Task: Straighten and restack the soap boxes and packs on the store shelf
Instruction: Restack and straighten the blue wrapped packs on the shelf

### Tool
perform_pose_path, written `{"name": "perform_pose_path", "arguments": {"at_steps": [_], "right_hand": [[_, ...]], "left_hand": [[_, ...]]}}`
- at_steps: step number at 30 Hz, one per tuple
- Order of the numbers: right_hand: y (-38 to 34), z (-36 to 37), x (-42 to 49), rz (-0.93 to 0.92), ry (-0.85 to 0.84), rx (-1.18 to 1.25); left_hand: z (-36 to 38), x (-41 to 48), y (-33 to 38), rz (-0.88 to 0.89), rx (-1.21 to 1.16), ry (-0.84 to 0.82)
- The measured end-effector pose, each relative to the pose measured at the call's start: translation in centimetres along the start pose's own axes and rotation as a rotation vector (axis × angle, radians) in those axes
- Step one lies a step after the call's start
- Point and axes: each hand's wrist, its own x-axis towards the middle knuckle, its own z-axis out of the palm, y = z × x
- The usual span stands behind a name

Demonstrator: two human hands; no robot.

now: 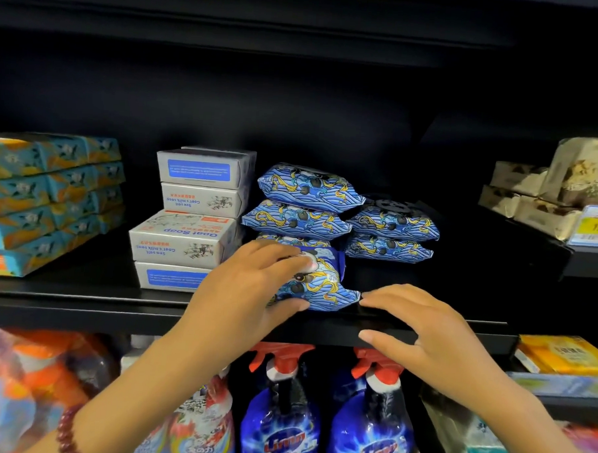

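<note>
Soap pack, blue, at the front lip of the shelf, tipped up against the left stack of packs; its long axis runs left to right, as theirs do. The left hand clamps it, fingers over the top, thumb at the front edge. The right hand lies flat, holding nothing, fingertips just beside the pack's right end. The lower right stack, behind and to the right, seems the likely destination.
</note>
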Motion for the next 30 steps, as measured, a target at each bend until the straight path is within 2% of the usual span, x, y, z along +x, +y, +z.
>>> {"name": "perform_pose_path", "arguments": {"at_steps": [5, 7, 9, 12, 14, 17, 19, 23, 30], "right_hand": [[0.0, -0.8, 0.5, -0.006, -0.036, 0.091], [0.6, -1.7, 1.1, 0.01, 0.108, 0.148], [1.7, -2.7, 2.1, 0.063, 0.285, 0.104], [3.8, -3.8, 4.2, 0.15, 0.386, -0.051], [5.2, -4.0, 5.9, 0.199, 0.328, -0.121], [6.7, -3.7, 8.2, 0.309, 0.131, -0.255], [7.1, -3.0, 8.9, 0.332, 0.061, -0.307], [7.1, -2.1, 9.0, 0.346, 0.136, -0.322], [6.5, -2.3, 8.5, 0.287, 0.215, -0.405]], "left_hand": [[0.3, -0.4, 0.3, -0.012, 0.004, 0.026], [0.6, -0.5, 0.5, -0.012, 0.003, 0.047], [0.9, -0.5, 1.3, -0.017, -0.007, 0.1], [1.8, 0.1, 3.6, 0.036, -0.057, 0.197], [2.7, 0.7, 5.4, 0.109, -0.086, 0.208], [4.4, 1.7, 7.8, 0.208, -0.102, 0.203], [5.4, 2.1, 8.6, 0.203, -0.08, 0.157], [6.9, 2.3, 8.8, 0.105, -0.067, 0.068], [7.4, 2.2, 8.6, 0.073, -0.124, 0.051]]}}
